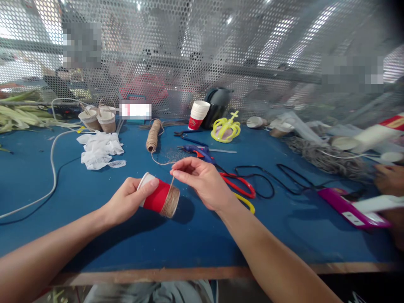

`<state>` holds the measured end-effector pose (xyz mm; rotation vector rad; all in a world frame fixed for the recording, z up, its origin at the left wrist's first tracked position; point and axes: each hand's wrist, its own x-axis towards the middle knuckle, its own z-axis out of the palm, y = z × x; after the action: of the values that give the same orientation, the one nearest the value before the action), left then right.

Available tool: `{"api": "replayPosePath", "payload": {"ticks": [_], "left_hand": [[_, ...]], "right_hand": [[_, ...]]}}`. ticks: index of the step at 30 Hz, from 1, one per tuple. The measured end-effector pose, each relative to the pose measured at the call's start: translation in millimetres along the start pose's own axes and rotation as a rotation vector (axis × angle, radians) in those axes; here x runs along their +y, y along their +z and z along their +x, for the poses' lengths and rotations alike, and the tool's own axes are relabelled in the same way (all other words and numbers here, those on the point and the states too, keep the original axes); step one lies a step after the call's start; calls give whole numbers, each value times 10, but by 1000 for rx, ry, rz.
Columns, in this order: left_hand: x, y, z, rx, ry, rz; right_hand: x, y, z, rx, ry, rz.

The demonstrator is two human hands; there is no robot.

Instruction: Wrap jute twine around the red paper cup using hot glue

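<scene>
Paper cup, red with a white rim, lies sideways in my grip above the near part of the worktop, a little left of centre. A perforated metal screen spans the far side, and the blue worktop stretches in front of it. At the back a dark jug stands partly behind a stack of paper cups. My left hand is clamped on the cup's rim end, thumb along the red wall, the other fingers mostly hidden. My right hand has thumb and forefinger pinched together on the twine, just above the base end. The cup's long axis slants across my view: its mouth points left and slightly up, its base right and down. Farther back lies a blue glue gun, nozzle pointing left; to its left is a roll of twine, its long axis running away from me. Thinnest of all, one strand leads from the roll to my right fingertips, then down to the turns wound around the cup near its base.
</scene>
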<state>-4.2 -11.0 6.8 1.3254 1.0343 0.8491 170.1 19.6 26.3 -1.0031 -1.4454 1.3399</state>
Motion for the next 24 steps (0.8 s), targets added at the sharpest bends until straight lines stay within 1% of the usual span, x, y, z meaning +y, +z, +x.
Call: {"api": "replayPosePath", "payload": {"ticks": [4, 11, 17, 24], "left_hand": [[7, 1, -20, 4, 31, 52], [-23, -9, -35, -3, 72, 69], [-15, -1, -18, -1, 35, 60], [-19, 4, -19, 6, 39, 68]], "right_hand": [[5, 13, -3, -12, -1, -58], [17, 22, -6, -13, -14, -91], [-11, 32, -26, 47, -96, -112], [24, 38, -13, 35, -47, -124]]}}
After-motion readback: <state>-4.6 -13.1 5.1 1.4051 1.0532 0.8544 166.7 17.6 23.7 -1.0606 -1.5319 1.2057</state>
